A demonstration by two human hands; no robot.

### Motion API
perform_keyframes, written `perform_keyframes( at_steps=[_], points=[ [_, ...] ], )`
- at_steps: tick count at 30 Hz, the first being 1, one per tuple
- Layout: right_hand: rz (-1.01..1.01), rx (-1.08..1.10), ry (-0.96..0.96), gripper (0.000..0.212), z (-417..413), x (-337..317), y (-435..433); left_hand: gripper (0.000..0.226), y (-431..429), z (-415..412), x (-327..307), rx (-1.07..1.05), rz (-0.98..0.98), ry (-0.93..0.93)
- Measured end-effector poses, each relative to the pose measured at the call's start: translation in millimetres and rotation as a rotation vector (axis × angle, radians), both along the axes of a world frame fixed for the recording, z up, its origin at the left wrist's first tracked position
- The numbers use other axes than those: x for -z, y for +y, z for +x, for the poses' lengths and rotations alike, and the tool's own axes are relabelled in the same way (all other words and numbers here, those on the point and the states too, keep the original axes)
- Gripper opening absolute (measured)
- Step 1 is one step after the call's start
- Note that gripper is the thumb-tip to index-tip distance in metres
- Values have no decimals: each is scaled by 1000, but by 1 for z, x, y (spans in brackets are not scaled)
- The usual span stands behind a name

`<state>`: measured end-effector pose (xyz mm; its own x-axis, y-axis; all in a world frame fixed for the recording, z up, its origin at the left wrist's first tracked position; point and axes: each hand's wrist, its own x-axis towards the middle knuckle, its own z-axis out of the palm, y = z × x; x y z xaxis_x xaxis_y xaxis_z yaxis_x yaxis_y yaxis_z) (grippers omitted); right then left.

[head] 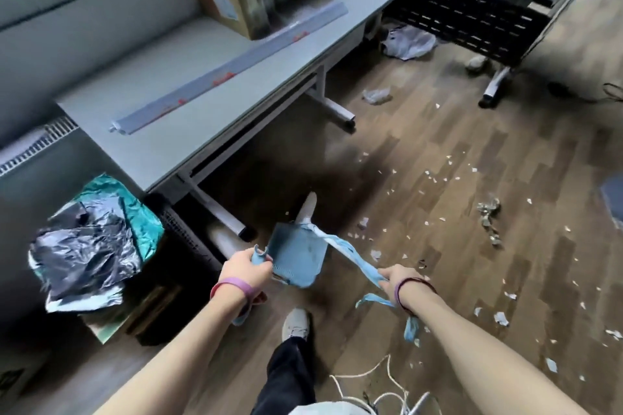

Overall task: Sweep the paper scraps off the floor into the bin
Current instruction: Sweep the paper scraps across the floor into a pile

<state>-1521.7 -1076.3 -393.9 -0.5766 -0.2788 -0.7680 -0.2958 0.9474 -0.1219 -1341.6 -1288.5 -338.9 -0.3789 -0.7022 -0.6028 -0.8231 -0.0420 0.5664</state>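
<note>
Small white paper scraps [435, 178] lie scattered over the wooden floor, mostly to the right, with more near my right arm [500, 317]. My left hand [246, 271] grips the handle of a blue dustpan [296, 256], held low above the floor in front of my feet. My right hand [401, 278] grips a light-blue, blurred brush handle [344, 251] that reaches up-left to the far edge of the dustpan. A bin [91, 246] lined with black and teal bags stands at the left, beside the desk.
A grey desk [209, 84] with boxes and a long rail stands ahead left, its leg and foot near the dustpan. A black mesh basket [188, 239] sits under it. Crumpled plastic [376, 94], a second desk's foot [494, 87] and white cables [377, 377] lie on the floor.
</note>
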Motion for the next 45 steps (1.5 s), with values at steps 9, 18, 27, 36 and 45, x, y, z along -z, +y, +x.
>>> perform_keyframes(
  at_steps=[9, 18, 27, 36, 45],
  points=[
    [30, -98, -47, 36, -36, 21, -125, 8, -94, -24, 18, -110, 14, -31],
    [195, -179, -33, 37, -63, 45, -107, 10, -75, -66, 46, -24, 56, -90],
    [287, -55, 33, 38, -129, 28, 53, 11, 51, -165, 50, 191, 88, -110],
    [427, 393, 57, 40, -174, -18, 290, 13, 241, -283, 48, 505, 238, -79],
    [423, 638, 20, 40, -176, -41, 366, 18, 304, -337, 37, 612, 159, -102]
  ],
)
